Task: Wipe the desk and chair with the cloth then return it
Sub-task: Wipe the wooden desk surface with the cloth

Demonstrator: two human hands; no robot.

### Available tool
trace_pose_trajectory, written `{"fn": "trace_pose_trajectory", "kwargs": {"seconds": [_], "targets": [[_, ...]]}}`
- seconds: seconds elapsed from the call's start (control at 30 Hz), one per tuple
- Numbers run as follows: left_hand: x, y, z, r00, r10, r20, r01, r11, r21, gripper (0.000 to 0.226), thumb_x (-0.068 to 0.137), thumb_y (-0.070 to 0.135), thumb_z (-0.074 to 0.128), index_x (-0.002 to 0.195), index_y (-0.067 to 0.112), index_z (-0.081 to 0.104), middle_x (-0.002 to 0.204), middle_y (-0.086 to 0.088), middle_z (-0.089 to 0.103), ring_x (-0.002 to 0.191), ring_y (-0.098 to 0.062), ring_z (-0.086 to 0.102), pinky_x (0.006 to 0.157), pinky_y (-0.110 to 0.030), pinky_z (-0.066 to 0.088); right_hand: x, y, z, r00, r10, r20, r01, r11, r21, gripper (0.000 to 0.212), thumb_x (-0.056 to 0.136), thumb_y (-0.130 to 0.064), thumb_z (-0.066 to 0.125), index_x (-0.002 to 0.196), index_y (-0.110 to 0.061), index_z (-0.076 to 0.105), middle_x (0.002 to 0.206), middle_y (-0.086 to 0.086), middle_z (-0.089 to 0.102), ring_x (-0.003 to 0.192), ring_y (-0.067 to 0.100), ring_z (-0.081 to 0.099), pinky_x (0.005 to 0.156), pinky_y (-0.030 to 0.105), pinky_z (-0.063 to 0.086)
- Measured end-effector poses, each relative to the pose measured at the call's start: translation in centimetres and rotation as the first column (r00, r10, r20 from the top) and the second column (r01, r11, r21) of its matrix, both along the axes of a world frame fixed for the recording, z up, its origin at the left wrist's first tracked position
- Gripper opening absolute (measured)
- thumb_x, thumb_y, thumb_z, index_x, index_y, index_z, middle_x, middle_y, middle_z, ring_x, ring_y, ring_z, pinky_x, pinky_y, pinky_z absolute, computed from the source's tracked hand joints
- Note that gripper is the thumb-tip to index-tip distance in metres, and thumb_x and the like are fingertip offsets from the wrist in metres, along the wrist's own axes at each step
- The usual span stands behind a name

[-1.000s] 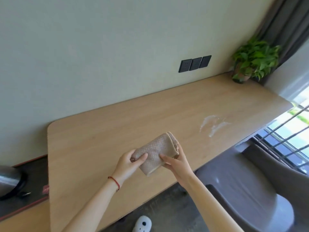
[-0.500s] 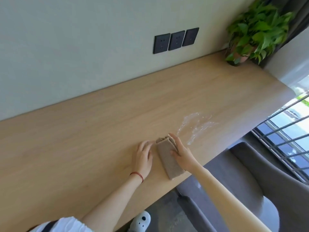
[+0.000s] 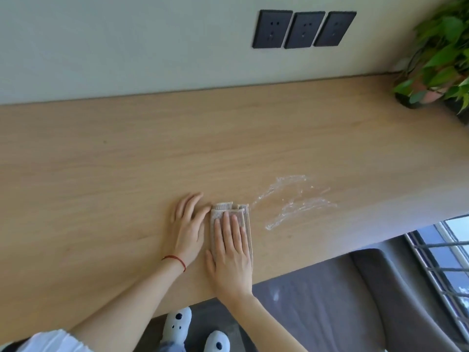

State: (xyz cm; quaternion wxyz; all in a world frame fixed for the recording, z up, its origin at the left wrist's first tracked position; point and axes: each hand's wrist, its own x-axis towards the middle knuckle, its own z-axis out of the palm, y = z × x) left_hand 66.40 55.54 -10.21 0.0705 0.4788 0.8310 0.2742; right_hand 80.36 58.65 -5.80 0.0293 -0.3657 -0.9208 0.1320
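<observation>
Desk: pale wood top (image 3: 127, 174) running along a grey-green wall, which I see from above through the head camera.
Cloth: one beige folded cloth (image 3: 223, 208), lying flat on the desk near its front edge, long side pointing to the wall.
Right hand: my right hand (image 3: 232, 252) lies palm down on the cloth, fingers straight and close together, pressing it to the wood.
Left hand: my left hand (image 3: 189, 224) rests flat on bare wood just left of the cloth, fingers slightly fanned, forefinger touching the cloth's edge; one red string (image 3: 175, 259) circles the wrist.
Smear: one white streaky patch (image 3: 291, 201) just right of the cloth.
Chair: one grey chair (image 3: 342, 295) under the desk edge at lower right.
Sockets: three black ones (image 3: 303, 29) in a row on the wall.
Plant: one potted plant (image 3: 436, 59) at the far right corner.
Slippers: two white ones (image 3: 177, 323) below.
Change: half a second ago my right hand gripped the cloth's right edge at a slant; now it covers the cloth squarely.
</observation>
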Motion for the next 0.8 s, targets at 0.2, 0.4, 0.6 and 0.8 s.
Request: {"fn": "trace_pose_trajectory", "kwargs": {"seconds": [0.2, 0.4, 0.6, 0.8], "targets": [[0.0, 0.0, 0.1, 0.999, 0.004, -0.051, -0.002, 0.999, 0.035, 0.034, 0.083, 0.003, 0.050, 0.112, 0.021, 0.056, 0.139, -0.003, 0.045, 0.132, -0.025, 0.035, 0.107, -0.043, 0.034, 1.8, 6.0, -0.5, 0.936, 0.349, -0.038, -0.346, 0.936, 0.071, 0.057, 0.088, -0.019, 0.044, 0.143, -0.012, 0.037, 0.152, 0.008, 0.037, 0.143, 0.028, 0.028, 0.116, 0.046, 0.031], [0.4, 0.0, 0.7, 0.997, 0.015, -0.073, -0.014, 1.000, 0.018, 0.050, 0.080, -0.001, 0.047, 0.121, 0.025, 0.055, 0.137, -0.004, 0.046, 0.133, -0.025, 0.034, 0.108, -0.039, 0.027, -2.9, 11.6, -0.3, 0.990, 0.049, -0.135, -0.054, 0.998, -0.030, 0.054, 0.095, -0.023, 0.046, 0.146, -0.014, 0.030, 0.157, 0.005, 0.026, 0.148, 0.027, 0.015, 0.121, 0.043, 0.019], [1.0, 0.0, 1.7, 0.987, 0.034, -0.158, -0.035, 0.999, -0.002, 0.037, 0.072, -0.009, 0.059, 0.104, 0.009, 0.066, 0.121, -0.012, 0.061, 0.121, -0.033, 0.049, 0.094, -0.049, 0.045, -0.1, 8.2, -0.3, 0.903, 0.358, -0.237, -0.374, 0.927, -0.023, 0.040, 0.098, -0.018, 0.048, 0.138, -0.015, 0.046, 0.147, 0.001, 0.045, 0.143, 0.026, 0.029, 0.120, 0.037, 0.025], [4.6, 2.0, 3.0, 0.980, 0.178, -0.089, -0.187, 0.976, -0.110, 0.042, 0.082, 0.002, 0.056, 0.123, 0.007, 0.058, 0.133, -0.017, 0.053, 0.130, -0.038, 0.041, 0.104, -0.054, 0.036, 6.9, 15.1, 0.0, 0.937, 0.337, -0.092, -0.328, 0.940, 0.097, 0.042, 0.095, -0.008, 0.051, 0.136, -0.011, 0.048, 0.146, 0.007, 0.046, 0.139, 0.030, 0.035, 0.116, 0.046, 0.032]]}}
